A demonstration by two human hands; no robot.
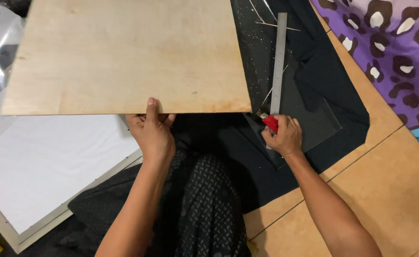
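Note:
My left hand (pixel 153 131) grips the near edge of a large thin plywood sheet (pixel 123 52), thumb on top and fingers underneath, holding it level above the floor. To the right, my right hand (pixel 281 135) is closed around a red-handled cutter (pixel 270 122), its tip at the near end of a long metal ruler (pixel 279 62). The ruler lies on a dark sheet (pixel 309 114) dusted with pale specks, and thin wood slivers (pixel 271 24) are scattered near its far end.
A white board in a pale frame (pixel 38 166) lies at the left, partly under the plywood. My dark patterned trousers (pixel 204 200) fill the bottom centre. Tan floor tiles (pixel 385 190) spread to the right, with purple spotted fabric (pixel 390 43) at the top right and clear plastic (pixel 0 33) at top left.

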